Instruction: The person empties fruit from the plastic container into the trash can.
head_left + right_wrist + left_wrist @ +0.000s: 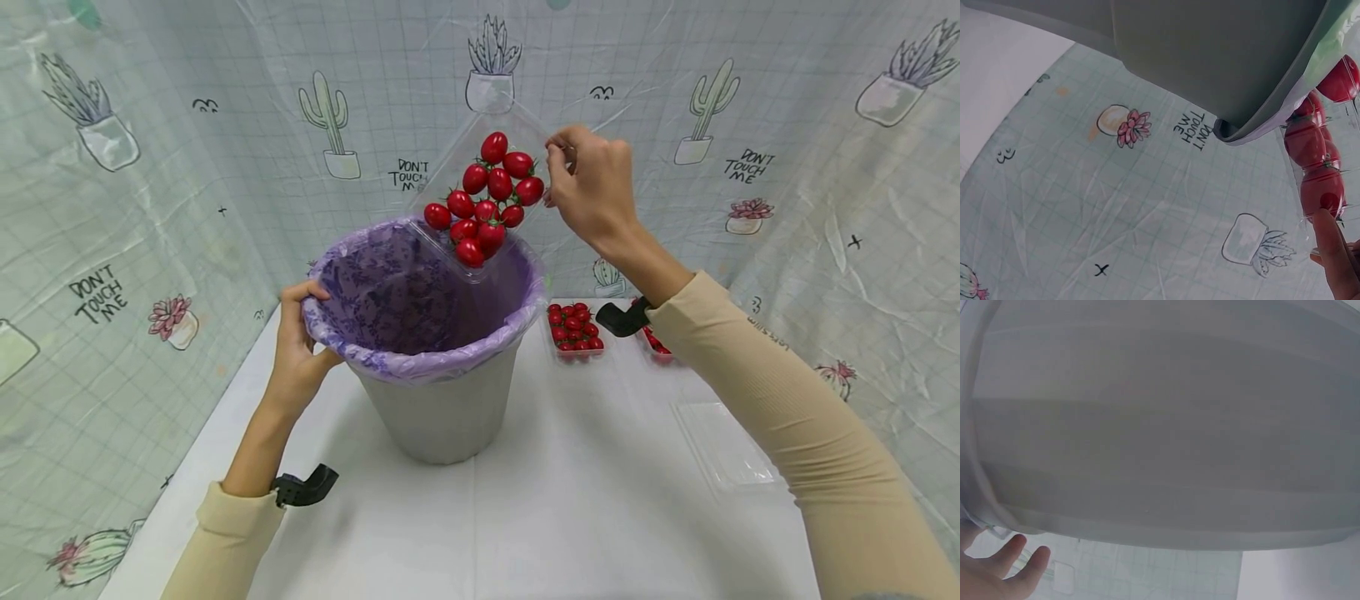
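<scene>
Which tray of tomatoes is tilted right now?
The tray raised at the bin by the right hand. It slants; the other two tomato trays sit on the table, one partly hidden.

Grey bin [1166, 437], left hand [999, 574] at rim [974, 450]

**Right hand [596, 179] raised above the left hand [296, 358]**

Both arms reach forward, their pale sleeves [795, 425] ending short of the wrists. The left forearm [258, 454] rises from the lower left, its hand curled in a grip. The left wrist view catches only some fingers [1032, 572]. The right arm slants up and inward from the lower right, its hand bent leftward, fingers and thumb pinching.
</scene>
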Demonstrator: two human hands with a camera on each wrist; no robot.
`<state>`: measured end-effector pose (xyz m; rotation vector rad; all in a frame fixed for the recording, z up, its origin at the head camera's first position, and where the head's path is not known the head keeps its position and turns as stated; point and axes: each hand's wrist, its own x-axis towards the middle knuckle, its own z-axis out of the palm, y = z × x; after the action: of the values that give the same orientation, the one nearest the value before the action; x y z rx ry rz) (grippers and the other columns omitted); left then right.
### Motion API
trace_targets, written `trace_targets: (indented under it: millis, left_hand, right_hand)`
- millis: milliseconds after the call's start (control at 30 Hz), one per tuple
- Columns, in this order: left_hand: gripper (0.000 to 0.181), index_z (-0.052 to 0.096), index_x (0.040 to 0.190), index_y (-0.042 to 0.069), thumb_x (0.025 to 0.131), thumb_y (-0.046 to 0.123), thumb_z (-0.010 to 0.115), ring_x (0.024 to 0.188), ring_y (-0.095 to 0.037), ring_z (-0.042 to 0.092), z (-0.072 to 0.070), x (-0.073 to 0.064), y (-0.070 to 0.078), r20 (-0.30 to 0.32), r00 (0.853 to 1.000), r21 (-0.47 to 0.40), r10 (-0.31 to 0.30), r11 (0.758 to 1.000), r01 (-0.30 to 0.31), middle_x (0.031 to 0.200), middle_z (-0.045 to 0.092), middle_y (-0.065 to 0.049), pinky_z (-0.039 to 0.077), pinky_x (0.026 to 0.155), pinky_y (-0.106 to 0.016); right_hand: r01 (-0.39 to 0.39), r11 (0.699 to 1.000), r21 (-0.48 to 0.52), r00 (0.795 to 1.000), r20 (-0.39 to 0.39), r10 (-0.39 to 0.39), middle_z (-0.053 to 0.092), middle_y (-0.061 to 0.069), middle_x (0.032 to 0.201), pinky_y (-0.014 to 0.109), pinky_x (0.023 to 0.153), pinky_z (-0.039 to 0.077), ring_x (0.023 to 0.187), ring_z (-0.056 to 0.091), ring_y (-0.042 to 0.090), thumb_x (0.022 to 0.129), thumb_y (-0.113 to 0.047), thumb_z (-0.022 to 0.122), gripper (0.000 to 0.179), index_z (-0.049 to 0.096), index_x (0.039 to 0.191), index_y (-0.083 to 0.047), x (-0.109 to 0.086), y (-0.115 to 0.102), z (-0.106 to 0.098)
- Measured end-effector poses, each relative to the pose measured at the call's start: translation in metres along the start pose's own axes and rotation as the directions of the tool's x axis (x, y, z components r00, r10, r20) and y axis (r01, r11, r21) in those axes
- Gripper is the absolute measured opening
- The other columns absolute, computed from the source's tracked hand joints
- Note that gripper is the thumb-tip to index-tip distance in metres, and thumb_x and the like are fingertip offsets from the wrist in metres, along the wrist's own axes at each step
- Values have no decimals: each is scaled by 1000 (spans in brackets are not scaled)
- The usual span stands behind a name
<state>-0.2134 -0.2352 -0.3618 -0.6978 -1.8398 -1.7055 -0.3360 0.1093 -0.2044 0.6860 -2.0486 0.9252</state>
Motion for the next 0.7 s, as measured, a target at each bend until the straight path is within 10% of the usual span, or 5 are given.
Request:
trace_targets:
  millis: [700]
  left_hand:
    - [92,30,130,-9,81,43,89,118,-26,47,-2,1,-3,8,1000,3,1,1000,-1,134,42,-10,39,101,-27]
  right_hand:
    - [50,999,-20,998,-24,-50,78,19,89,5,53,39,60,72,26,103,-5,54,23,72,106,8,-2,0,2]
